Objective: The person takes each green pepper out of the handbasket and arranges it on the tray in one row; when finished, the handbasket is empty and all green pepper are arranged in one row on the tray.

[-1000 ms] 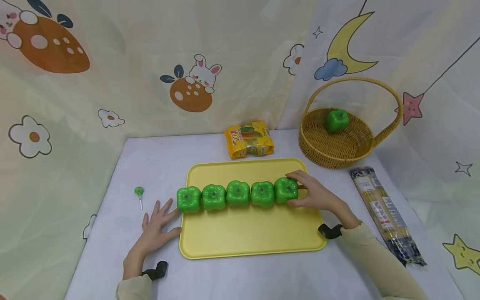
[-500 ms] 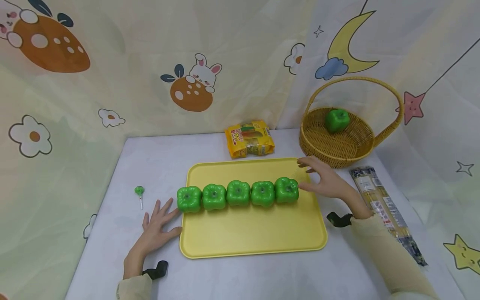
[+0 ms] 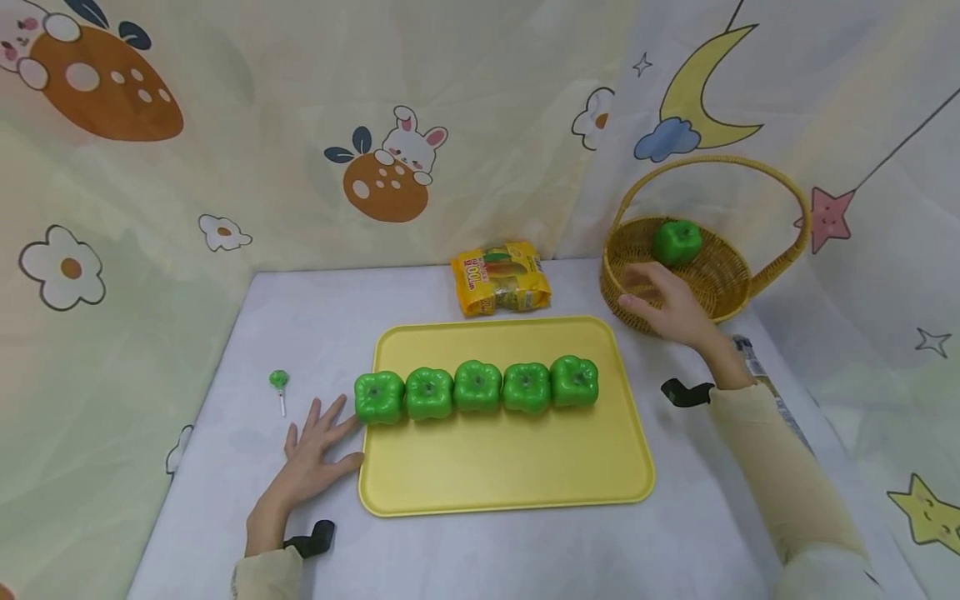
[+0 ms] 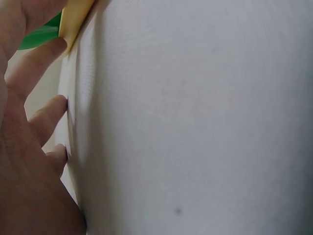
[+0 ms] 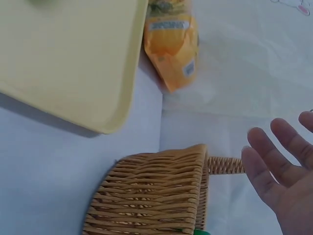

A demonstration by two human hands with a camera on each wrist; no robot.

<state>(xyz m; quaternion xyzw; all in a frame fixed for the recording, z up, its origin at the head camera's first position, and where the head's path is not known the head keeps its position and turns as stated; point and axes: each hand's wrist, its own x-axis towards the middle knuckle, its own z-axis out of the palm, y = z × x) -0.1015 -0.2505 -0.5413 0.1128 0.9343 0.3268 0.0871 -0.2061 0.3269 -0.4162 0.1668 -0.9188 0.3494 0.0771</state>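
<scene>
Several green bell peppers (image 3: 477,386) sit side by side in a row across the yellow tray (image 3: 502,467). My left hand (image 3: 318,454) rests on the table with fingers spread, its fingertips at the tray's left edge. Over the front of the wicker basket (image 3: 637,304) hovers my right hand (image 3: 671,308), fingers loosely extended and holding nothing. One more bell pepper (image 3: 677,242) lies inside that basket, just beyond the hand. In the right wrist view the palm and fingers (image 5: 261,169) show bare beside the basket's handle.
A yellow snack packet (image 3: 501,279) lies behind the tray. On the left is a small green lollipop (image 3: 279,381). A long clear-and-blue package (image 3: 757,367) lies right of the tray, mostly hidden by the right sleeve. Printed cloth walls (image 3: 285,167) stand behind the table.
My right hand has let go of the rightmost bell pepper on the tray and moved up and right to the basket. The left hand and the peppers stay put.
</scene>
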